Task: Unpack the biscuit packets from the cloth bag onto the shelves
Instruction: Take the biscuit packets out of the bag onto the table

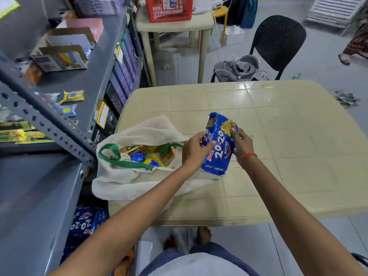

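A blue 20-20 butter biscuit packet (219, 148) is held over the table, just right of the bag. My left hand (194, 150) grips its left edge and my right hand (242, 143) grips its right edge. The white cloth bag (127, 176) with green handles lies open on the table's left side. Gold, blue and yellow packets (151, 154) show inside its mouth. The grey metal shelves (59, 124) stand at the left, touching the table. More blue 20-20 packets (85, 222) sit on a low shelf.
The beige plastic table (278, 148) fills the middle. Small yellow packets (72, 96) and cardboard boxes (63, 58) lie on upper shelves. Behind stand a second table with a red basket (169, 8) and a black chair (276, 42). A person's foot (344, 59) shows far right.
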Motion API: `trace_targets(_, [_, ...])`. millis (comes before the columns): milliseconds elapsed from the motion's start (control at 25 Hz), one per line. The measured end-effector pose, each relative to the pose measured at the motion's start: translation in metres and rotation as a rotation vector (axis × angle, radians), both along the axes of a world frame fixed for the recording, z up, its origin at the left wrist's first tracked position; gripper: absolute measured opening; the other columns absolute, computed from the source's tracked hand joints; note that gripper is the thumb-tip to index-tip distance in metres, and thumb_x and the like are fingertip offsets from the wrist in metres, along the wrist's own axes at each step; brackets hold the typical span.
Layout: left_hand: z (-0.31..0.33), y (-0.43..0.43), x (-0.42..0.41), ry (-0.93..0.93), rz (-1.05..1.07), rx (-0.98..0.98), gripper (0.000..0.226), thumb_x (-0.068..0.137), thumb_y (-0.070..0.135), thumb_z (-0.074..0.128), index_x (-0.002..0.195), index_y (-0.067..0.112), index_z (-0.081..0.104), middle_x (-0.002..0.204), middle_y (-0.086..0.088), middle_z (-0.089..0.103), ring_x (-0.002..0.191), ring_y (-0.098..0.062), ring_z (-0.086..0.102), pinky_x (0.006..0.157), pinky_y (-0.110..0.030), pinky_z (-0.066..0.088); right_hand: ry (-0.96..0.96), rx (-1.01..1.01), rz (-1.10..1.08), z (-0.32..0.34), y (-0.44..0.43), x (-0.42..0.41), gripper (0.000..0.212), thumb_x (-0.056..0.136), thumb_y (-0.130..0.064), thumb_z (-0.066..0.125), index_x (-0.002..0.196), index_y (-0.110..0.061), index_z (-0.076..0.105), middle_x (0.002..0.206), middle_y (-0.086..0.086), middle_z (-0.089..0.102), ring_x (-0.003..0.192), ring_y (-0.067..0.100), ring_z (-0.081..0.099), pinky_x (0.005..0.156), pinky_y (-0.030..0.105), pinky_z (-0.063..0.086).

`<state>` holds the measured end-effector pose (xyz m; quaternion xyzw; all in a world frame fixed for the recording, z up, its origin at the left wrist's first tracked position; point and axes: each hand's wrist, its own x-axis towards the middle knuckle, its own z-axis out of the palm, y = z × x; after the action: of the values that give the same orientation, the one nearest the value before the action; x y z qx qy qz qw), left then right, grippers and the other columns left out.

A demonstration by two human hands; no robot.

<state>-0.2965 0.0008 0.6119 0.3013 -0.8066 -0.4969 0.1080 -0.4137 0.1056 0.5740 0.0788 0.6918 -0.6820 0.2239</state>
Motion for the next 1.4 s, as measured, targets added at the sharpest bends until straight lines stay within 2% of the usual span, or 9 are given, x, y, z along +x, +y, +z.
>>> trace_targets(160, [-0.001, -0.014, 0.006, -0.308, -0.03, -0.227, 0.042, 0.075, 0.047, 0.069, 0.105, 0.018, 0.06, 0.105, -0.002, 0.07, 0.091, -0.023, 0.064, 0.071, -0.032, 0.049, -0.317, -0.004, 0.189, -0.009, -0.009, 0.025, 0.02, 0.09, -0.027, 0.058, 0.08, -0.009, 0.057, 0.078, 0.007, 0.062, 0.066, 0.016, 0.059, 0.049, 0.023, 0.051])
trace_targets(240, [-0.005, -0.026, 0.025, -0.447, 0.014, -0.204, 0.044, 0.075, 0.049, 0.067, 0.1, 0.016, 0.055, 0.099, -0.004, 0.067, 0.089, -0.025, 0.062, 0.069, -0.033, 0.046, -0.359, 0.033, 0.295, -0.02, -0.022, 0.044, 0.024, 0.089, -0.029, 0.06, 0.096, -0.006, 0.057, 0.088, 0.01, 0.065, 0.072, 0.019, 0.061, 0.053, 0.026, 0.054])
trace_targets(360, [0.005, -0.029, 0.04, -0.396, 0.159, -0.235, 0.042, 0.08, 0.049, 0.062, 0.096, 0.013, 0.049, 0.089, -0.004, 0.063, 0.078, -0.023, 0.059, 0.057, -0.03, 0.04, -0.21, 0.099, 0.261, -0.017, -0.047, 0.055, 0.04, 0.083, -0.035, 0.066, 0.108, -0.005, 0.057, 0.104, 0.016, 0.066, 0.086, 0.024, 0.064, 0.068, 0.032, 0.052])
trace_targets(600, [0.043, -0.019, 0.007, -0.108, 0.204, -0.348, 0.038, 0.082, 0.045, 0.06, 0.087, 0.016, 0.037, 0.081, 0.0, 0.057, 0.07, -0.021, 0.052, 0.058, -0.029, 0.037, -0.072, -0.034, 0.182, 0.027, -0.051, 0.015, 0.024, 0.081, -0.035, 0.069, 0.075, -0.016, 0.055, 0.083, 0.007, 0.066, 0.075, 0.021, 0.063, 0.075, 0.036, 0.055])
trace_targets(880, [-0.054, 0.008, -0.034, -0.407, -0.06, 0.149, 0.021, 0.087, 0.033, 0.058, 0.092, 0.013, 0.057, 0.103, -0.015, 0.069, 0.093, -0.033, 0.067, 0.084, -0.042, 0.055, 0.153, 0.586, 0.293, -0.038, 0.009, -0.022, 0.028, 0.087, -0.019, 0.059, 0.099, 0.006, 0.064, 0.096, 0.026, 0.065, 0.093, 0.034, 0.062, 0.075, 0.033, 0.042])
trace_targets(1040, [-0.093, 0.033, -0.023, -0.526, -0.198, 0.09, 0.03, 0.092, 0.019, 0.048, 0.115, 0.004, 0.06, 0.117, -0.02, 0.066, 0.109, -0.036, 0.061, 0.088, -0.038, 0.048, 0.206, 0.719, 0.401, -0.083, 0.034, -0.004, 0.03, 0.088, -0.007, 0.051, 0.114, 0.007, 0.057, 0.117, 0.03, 0.06, 0.108, 0.04, 0.056, 0.086, 0.037, 0.042])
trace_targets(1240, [-0.086, 0.032, -0.024, -0.529, -0.235, 0.036, 0.029, 0.091, 0.01, 0.041, 0.114, 0.003, 0.059, 0.119, -0.02, 0.064, 0.109, -0.036, 0.059, 0.088, -0.037, 0.048, 0.283, 0.885, 0.479, -0.076, 0.013, 0.002, 0.047, 0.09, -0.01, 0.049, 0.132, 0.009, 0.039, 0.138, 0.029, 0.042, 0.13, 0.039, 0.039, 0.106, 0.04, 0.031])
trace_targets(1320, [-0.068, 0.019, -0.018, -0.432, -0.157, -0.001, 0.027, 0.091, 0.014, 0.045, 0.112, 0.008, 0.06, 0.114, -0.015, 0.067, 0.105, -0.033, 0.062, 0.088, -0.037, 0.052, 0.504, 0.811, 0.478, -0.052, -0.015, 0.009, 0.05, 0.09, -0.011, 0.05, 0.135, 0.008, 0.037, 0.14, 0.027, 0.04, 0.133, 0.038, 0.035, 0.11, 0.04, 0.025])
trace_targets(1400, [-0.047, -0.007, -0.004, -0.298, -0.083, -0.151, 0.023, 0.09, 0.018, 0.049, 0.105, 0.01, 0.064, 0.103, -0.013, 0.071, 0.096, -0.031, 0.066, 0.077, -0.033, 0.052, 0.72, 0.535, 0.425, -0.022, -0.051, 0.023, 0.037, 0.083, -0.01, 0.051, 0.118, 0.004, 0.056, 0.12, 0.025, 0.057, 0.112, 0.039, 0.054, 0.098, 0.043, 0.041])
